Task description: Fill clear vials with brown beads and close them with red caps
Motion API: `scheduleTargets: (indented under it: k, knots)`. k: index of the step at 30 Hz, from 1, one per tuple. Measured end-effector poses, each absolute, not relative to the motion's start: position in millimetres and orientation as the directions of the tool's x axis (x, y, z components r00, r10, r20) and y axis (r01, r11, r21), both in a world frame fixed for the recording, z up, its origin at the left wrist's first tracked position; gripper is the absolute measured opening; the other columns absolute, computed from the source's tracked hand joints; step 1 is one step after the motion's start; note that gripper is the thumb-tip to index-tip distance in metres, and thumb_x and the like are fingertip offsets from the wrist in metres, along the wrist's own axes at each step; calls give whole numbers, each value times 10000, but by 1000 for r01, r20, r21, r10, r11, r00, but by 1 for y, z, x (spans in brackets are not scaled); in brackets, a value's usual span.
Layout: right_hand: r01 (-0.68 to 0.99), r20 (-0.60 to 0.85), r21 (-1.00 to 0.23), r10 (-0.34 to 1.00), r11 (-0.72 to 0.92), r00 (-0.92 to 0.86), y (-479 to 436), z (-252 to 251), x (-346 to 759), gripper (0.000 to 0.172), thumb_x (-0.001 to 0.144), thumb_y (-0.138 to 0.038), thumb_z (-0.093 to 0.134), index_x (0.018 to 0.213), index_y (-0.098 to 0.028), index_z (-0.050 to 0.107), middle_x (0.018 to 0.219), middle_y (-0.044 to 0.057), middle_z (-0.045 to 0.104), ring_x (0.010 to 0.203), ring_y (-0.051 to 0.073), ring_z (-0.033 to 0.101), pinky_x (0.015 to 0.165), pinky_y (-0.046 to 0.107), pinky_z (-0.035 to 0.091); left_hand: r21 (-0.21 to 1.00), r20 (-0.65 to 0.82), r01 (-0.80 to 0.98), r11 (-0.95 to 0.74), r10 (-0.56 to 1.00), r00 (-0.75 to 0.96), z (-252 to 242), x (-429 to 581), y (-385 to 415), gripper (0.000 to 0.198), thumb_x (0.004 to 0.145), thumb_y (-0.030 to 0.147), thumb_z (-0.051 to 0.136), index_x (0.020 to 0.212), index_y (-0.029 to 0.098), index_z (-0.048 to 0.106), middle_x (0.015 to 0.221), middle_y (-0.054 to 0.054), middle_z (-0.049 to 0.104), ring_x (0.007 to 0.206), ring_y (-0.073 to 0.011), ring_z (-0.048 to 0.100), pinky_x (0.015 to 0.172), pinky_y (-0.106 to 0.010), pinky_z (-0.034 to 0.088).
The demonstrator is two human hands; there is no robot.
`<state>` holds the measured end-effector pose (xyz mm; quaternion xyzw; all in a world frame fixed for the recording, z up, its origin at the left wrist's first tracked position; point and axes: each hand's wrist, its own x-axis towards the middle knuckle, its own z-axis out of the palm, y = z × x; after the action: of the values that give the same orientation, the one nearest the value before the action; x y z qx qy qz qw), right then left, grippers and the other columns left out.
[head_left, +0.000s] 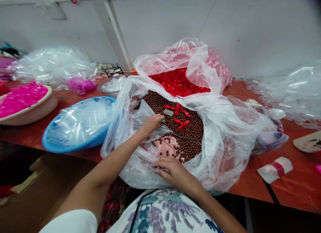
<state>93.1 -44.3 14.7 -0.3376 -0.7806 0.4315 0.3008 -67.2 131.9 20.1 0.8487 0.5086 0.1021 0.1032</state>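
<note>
Fingers of my left hand [151,123] pinch the clear bag [225,139] over the brown beads [193,129]; right hand [173,170] rests loosely spread on it by the table's [296,189] front edge.

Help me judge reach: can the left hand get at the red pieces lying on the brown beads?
Probably yes. The left hand sits inside the open bag at the edge of the brown beads, and the red pieces lie uncovered on top just beyond it, nothing between.

Packing wkshop: bulk bead bags [185,132]
</note>
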Motion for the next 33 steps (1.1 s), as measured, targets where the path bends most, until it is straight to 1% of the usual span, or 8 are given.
scheduleTargets:
  k: [3,7,9,11,16,22,27,33]
  knots:
    - [265,152,-897,810,353,-566,-44,19,104,224,884,-253,557,1076,-265,671,1063,36,689,1009,177,625,900,292,462,232,62,858,-459,887,457,13,-85,125,298,830,132,494,1074,221,640,1032,-85,642,998,-193,580,875,-296,425]
    - [265,97,-925,844,272,-527,-40,22,114,233,884,-241,552,1082,-267,672,1094,27,688,1020,175,629,900,291,465,136,131,820,-556,830,542,-4,-92,117,383,865,182,491,1237,222,573,1263,-128,564,1105,-232,525,951,-383,398]
    - [274,73,-928,845,251,-529,-37,22,114,243,884,-238,554,1095,-258,671,1076,30,694,999,170,636,882,281,468,144,152,798,-585,810,566,-14,-88,121,408,855,142,492,1250,198,574,1322,-149,528,1110,-249,515,956,-413,395]
    - [283,59,-928,844,244,-533,-34,23,113,251,881,-231,558,1105,-253,670,1062,30,696,983,164,638,872,270,466,231,179,780,-581,814,553,-21,-82,129,397,844,104,492,1215,189,607,1305,-143,551,1084,-243,527,953,-406,402]
    - [304,32,-930,866,209,-498,-24,27,114,229,883,-228,557,1069,-259,687,1026,14,702,957,154,634,864,258,457,551,216,684,-478,873,437,-28,-65,151,433,779,106,589,1202,193,615,1172,-106,639,1076,-239,557,976,-399,405]
    - [337,40,-920,903,200,-427,-9,21,129,209,884,-227,549,1032,-254,694,1038,14,701,983,165,624,899,283,443,635,193,655,-410,905,380,-29,-53,161,549,689,45,610,1222,174,597,1106,-107,639,1035,-256,575,959,-411,420]
    - [374,17,-915,940,152,-340,-2,10,142,225,877,-228,551,1062,-244,679,1073,27,686,1012,172,616,912,296,443,766,220,537,-353,929,297,-34,-51,155,580,701,61,591,1267,182,552,1144,-92,609,1051,-235,556,968,-395,407]
    - [388,11,-909,942,149,-334,-1,7,144,201,886,-237,544,1040,-239,674,1049,26,676,985,162,613,896,290,448,853,237,420,-309,947,215,-34,-49,152,571,719,139,634,1278,200,533,1115,-72,613,1032,-220,567,951,-384,414]
